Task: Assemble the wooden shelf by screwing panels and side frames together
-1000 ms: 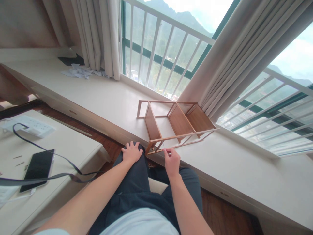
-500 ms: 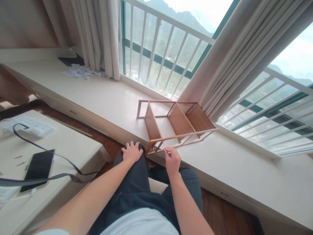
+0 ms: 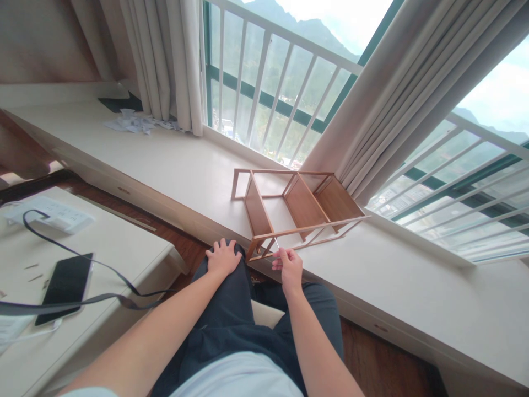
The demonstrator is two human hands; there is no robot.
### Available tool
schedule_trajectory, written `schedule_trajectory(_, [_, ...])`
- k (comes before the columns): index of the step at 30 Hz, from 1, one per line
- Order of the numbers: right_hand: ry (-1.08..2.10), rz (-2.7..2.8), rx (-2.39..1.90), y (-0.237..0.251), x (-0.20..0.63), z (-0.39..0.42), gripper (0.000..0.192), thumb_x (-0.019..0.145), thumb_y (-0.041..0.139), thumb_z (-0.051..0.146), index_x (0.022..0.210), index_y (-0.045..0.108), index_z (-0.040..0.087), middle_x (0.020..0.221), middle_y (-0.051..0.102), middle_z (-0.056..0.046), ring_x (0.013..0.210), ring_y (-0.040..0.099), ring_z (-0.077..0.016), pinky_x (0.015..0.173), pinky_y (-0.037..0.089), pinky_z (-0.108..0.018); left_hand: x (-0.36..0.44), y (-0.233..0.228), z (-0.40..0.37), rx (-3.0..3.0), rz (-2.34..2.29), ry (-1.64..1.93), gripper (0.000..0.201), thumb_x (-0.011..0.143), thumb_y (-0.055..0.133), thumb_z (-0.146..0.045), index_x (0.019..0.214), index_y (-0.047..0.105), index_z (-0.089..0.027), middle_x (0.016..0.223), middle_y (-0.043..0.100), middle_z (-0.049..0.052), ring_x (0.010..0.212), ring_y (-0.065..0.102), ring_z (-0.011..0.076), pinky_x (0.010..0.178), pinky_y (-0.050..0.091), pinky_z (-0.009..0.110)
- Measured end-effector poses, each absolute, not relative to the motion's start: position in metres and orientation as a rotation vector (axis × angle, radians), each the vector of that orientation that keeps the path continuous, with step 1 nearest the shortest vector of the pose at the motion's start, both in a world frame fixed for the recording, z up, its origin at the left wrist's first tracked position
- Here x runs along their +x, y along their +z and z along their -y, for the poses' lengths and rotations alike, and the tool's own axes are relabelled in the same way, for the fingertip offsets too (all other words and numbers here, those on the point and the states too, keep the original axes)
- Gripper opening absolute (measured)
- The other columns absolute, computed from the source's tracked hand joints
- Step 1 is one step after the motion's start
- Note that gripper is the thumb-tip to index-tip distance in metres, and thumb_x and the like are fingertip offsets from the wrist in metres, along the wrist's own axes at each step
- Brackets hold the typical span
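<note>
- Wooden rack (image 3: 295, 207) lay on its side on the white window ledge (image 3: 182, 165), near corner at the ledge's front edge.
- Your right hand (image 3: 288, 266) pinched a thin metal tool (image 3: 276, 243) at that corner; you did best keeping it straight in the joint.
- Your left hand (image 3: 223, 257) lay spread on your knee, beside the rack; bracing the frame would have steadied it.

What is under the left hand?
The left hand rests on a knee in dark trousers. The cloth right beneath the palm is covered.
</note>
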State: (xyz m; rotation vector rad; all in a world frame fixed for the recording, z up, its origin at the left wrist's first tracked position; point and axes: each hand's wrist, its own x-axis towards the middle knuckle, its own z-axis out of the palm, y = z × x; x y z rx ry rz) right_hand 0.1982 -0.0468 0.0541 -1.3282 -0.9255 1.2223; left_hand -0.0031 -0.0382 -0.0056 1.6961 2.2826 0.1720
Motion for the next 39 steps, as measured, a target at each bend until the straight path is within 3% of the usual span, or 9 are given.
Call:
schedule_trajectory(6, [1.653,0.605,-1.108,0.064,0.195,0.05,0.035,0.074,0.076,0.047,0.073,0.059,0.016,0.069,0.067,-0.002,0.051,0.056,-0.0108,0.044,0.049,-0.023,-0.004,-0.007,0.038,1.713,-2.286,0.197,0.048,0.088,0.044,-0.045,0.131,0.056,-0.028,0.137,0.048,0.017,0.122,0.041,0.0386,0.093,0.036,0.058])
schedule_trajectory(10, [1.77,0.459,-1.066,0.07,0.193,0.051,0.031,0.08,0.073,0.043,0.073,0.055,0.018,0.067,0.066,0.0,0.049,0.054,-0.0097,0.045,0.047,-0.021,-0.004,-0.006,0.039,1.716,-2.285,0.182,0.048,0.088,0.044,-0.045,0.131,0.056,-0.028,0.137,0.048,0.017,0.121,0.041,0.0378,0.093,0.036,0.057])
schedule_trajectory(39, [1.676,0.533,-1.008,0.068,0.187,0.059,0.027,0.08,0.07,0.04,0.073,0.053,0.019,0.07,0.064,0.001,0.05,0.051,-0.0096,0.043,0.042,-0.02,-0.004,-0.006,0.039,1.702,-2.287,0.151,0.049,0.089,0.041,-0.047,0.132,0.055,-0.029,0.141,0.046,0.016,0.125,0.038,0.0382,0.095,0.034,0.058])
